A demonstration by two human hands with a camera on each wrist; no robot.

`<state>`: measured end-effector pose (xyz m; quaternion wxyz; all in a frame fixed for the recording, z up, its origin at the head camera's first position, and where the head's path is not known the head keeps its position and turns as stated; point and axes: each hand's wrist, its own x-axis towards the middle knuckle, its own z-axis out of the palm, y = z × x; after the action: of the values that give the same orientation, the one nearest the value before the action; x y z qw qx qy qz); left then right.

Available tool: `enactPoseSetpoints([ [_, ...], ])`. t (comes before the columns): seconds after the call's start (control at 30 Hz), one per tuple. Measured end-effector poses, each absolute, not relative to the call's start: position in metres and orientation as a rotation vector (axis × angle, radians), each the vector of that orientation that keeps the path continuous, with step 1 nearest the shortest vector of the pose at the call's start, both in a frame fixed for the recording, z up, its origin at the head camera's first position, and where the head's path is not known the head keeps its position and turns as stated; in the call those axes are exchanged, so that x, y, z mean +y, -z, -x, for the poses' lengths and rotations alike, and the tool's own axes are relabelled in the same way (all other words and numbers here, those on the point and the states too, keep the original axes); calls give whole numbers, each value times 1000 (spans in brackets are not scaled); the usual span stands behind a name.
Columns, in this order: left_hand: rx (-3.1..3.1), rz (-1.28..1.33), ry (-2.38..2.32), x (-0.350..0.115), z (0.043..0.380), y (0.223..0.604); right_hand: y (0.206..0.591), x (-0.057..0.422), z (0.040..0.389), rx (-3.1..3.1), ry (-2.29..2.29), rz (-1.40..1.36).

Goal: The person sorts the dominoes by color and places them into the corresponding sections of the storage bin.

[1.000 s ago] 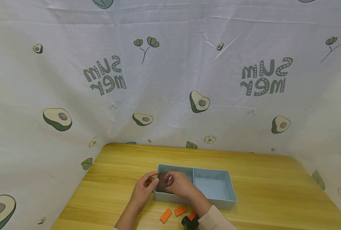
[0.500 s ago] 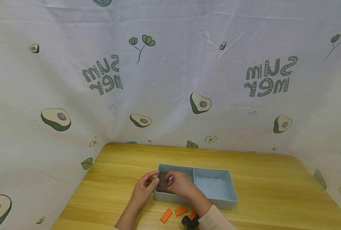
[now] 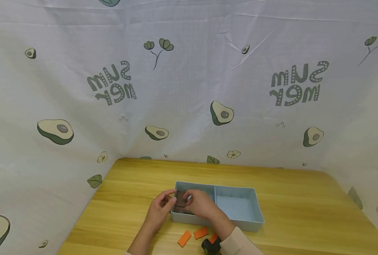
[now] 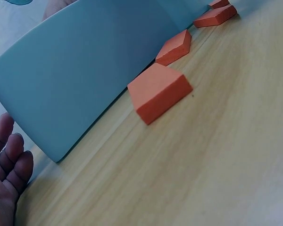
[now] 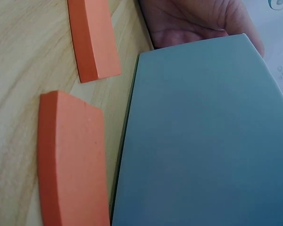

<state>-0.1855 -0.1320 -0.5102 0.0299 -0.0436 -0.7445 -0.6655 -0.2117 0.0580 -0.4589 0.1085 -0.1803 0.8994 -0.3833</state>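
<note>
A grey-blue box with two compartments stands on the table. Dark brown flat blocks lie at the left end of its left compartment, with a thin gap between the back one and a front strip. My right hand reaches over the front wall, thumb and index finger pinching at the front brown block's right end; the wall hides this from the right wrist view. My left hand is at the box's left end, thumb and index tips right at the rim; its other fingers curve loosely beside the end wall.
Several orange blocks lie on the wooden table before the box, among them a left one and a middle one. A black device sits by my right wrist. A printed cloth hangs behind.
The gap between the two brown pieces has become visible and the front strip now shows more distinctly. Both hands have stayed nearly in place; the head view has shifted slightly.
</note>
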Motion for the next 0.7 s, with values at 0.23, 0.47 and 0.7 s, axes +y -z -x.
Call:
enactPoseSetpoints([
  [0.23,-2291,140,2053,-132,184,512,459,57,209,2639,1110,495],
  [0.47,-2311,130,2036,-131,182,513,459,58,208,2632,1083,461],
  [0.7,-2338,138,1989,-130,180,512,458,58,206,2639,1060,457],
])
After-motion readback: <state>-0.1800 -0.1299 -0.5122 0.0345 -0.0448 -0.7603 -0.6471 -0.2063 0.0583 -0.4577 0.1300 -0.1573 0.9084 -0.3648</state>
